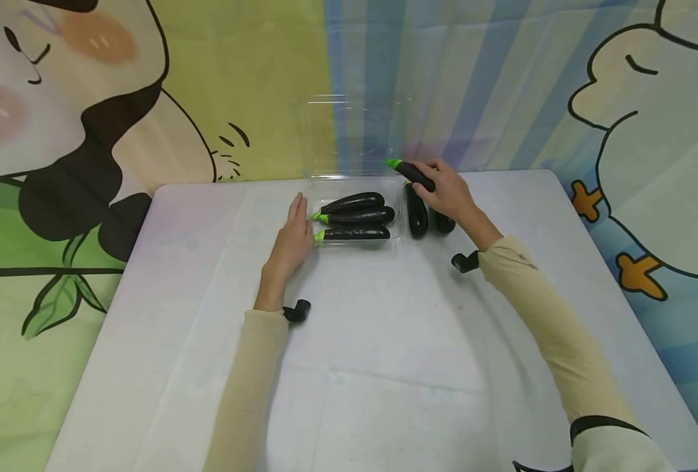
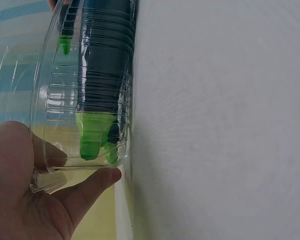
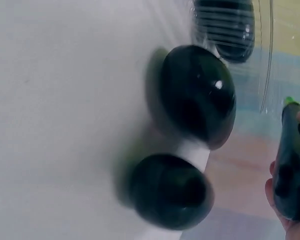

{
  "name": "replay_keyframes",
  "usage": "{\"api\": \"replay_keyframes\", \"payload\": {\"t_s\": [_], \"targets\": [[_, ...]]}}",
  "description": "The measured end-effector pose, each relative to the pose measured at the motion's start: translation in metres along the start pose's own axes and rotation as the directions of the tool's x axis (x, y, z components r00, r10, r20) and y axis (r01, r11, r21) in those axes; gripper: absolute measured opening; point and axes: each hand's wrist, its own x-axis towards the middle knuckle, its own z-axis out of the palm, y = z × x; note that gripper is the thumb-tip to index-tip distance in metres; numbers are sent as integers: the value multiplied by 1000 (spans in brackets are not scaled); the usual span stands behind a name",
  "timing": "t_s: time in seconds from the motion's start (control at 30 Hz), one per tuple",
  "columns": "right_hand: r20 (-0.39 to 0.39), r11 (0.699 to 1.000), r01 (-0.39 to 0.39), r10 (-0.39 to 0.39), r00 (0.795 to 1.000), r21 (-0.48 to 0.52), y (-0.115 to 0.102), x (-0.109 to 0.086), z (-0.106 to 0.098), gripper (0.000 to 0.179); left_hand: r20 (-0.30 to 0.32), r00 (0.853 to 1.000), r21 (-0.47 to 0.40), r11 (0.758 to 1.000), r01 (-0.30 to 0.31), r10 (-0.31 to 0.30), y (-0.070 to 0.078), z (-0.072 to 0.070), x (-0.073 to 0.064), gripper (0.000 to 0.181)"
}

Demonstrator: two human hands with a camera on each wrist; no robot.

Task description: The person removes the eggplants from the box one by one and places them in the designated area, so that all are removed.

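With right hand point(image 1: 447, 191) curled, pinches a glossy, near-black, green-tipped eggplant point(image 1: 410, 172) above a white tabletop point(image 1: 384, 341).

Holds it between thumb and fingers, stem end jutting out to that hand's left, near the far corner of a clear, ribbed, rectangular plastic box point(image 1: 394, 193). Rests left hand point(image 1: 292, 233) along the box's opposite end, fingers straight and pressed together, touching its outer wall. Just right of the left hand, lying in the box: three slim, shiny black eggplants point(image 1: 354, 216), green ends toward that hand. Below the right hand, on the tabletop: one loose dark eggplant point(image 1: 417, 213) just outside the box and a second loose eggplant point(image 1: 444, 223) farther right, partly hidden by the hand. Beyond both hands: a transparent plastic lid point(image 1: 354, 131), raised upright along the box's far edge.
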Motion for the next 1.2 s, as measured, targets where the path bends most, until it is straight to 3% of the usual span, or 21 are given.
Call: {"api": "replay_keyframes", "payload": {"t_s": [0.23, 0.37, 0.53, 0.77, 0.97, 1.2], "targets": [[-184, 998, -13, 24, 983, 60, 16, -13, -1, 52, 4, 1000, -13, 1000, 2, -2, 0, 1, -1, 57], [-224, 993, -81, 99, 970, 89, 24, -18, -1, 53, -5, 1000, -2, 1000, -6, 6, 1, 0, -1, 57], [-232, 969, -206, 234, 944, 137, 36, -24, -2, 58, -3, 1000, -5, 1000, -5, 5, 2, -1, -1, 57], [-246, 942, -320, 336, 909, 101, 51, -36, 0, 56, 7, 1000, -15, 1000, 7, -7, 2, -1, -1, 57], [-228, 930, -347, 367, 902, 126, 62, -47, 4, 55, 3, 1000, -19, 1000, 5, -5, 1, 0, -1, 58], [-120, 905, -400, 417, 901, 146, 66, -53, 6, 54, -3, 1000, -16, 1000, 11, -11, 0, 0, 0, 58]]}}
